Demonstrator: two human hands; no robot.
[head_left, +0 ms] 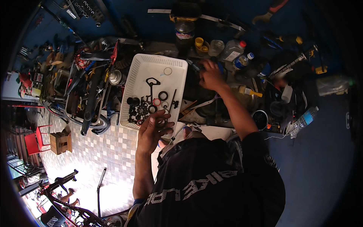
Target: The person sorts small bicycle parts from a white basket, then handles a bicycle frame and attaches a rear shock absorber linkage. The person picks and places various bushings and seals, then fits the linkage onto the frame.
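Observation:
My left hand (154, 128) hovers over the near right corner of a white plastic basket (183, 72), its fingers apart and nothing held. Inside the basket lie a black bracket-like part (152, 85), a thin ring (167, 70), a black ring (163, 95), a red ring (156, 101) and a cluster of small dark bike parts (140, 110). Beyond the basket's right side, my right hand (212, 75) reaches down to the cluttered bench with bent fingers. A dark object (193, 66) is by its fingertips; what the fingers close on is too dim to make out.
Behind my right hand stand yellow cups (200, 44), a bottle with a red cap (233, 50) and a blue-labelled bottle (243, 60). A yellow-handled brush (250, 91) lies to the right. Left of the basket, a tray (69, 113) is heaped with tools.

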